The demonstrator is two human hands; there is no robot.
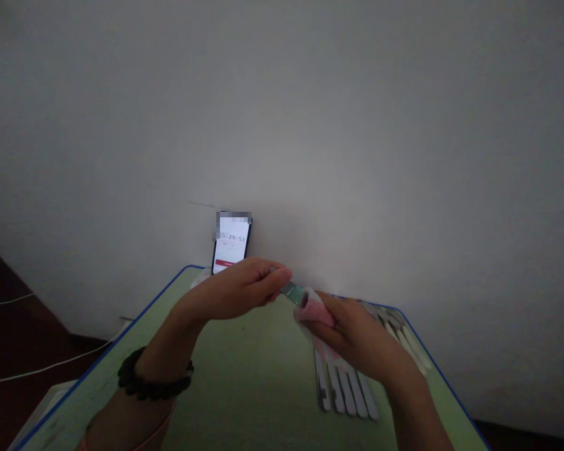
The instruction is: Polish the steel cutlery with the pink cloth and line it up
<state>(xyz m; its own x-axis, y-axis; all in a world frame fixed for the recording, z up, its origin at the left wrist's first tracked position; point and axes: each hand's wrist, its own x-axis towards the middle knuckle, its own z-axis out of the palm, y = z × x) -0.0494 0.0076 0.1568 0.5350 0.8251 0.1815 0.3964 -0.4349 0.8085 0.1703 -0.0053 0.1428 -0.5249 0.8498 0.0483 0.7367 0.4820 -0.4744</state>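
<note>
My left hand (249, 285) pinches one end of a flat, shiny metal strip (292, 292), its kind unclear. The strip is tilted above the green table. Around its other end a pink and white cloth (317, 310) is folded, and my right hand (357, 329) is closed on that cloth. How far the strip reaches inside the cloth is hidden. Just below my right hand, several flat grey metal pieces (348, 391) with rounded ends lie side by side on the table. Their far ends are covered by the cloth and hand.
A phone (232, 244) showing a timer leans against the grey wall (310, 125) at the table's back. Several white-handled utensils (411, 344) lie by the right edge. The green table (244, 388) has a blue rim. White cables (51, 365) run at the left.
</note>
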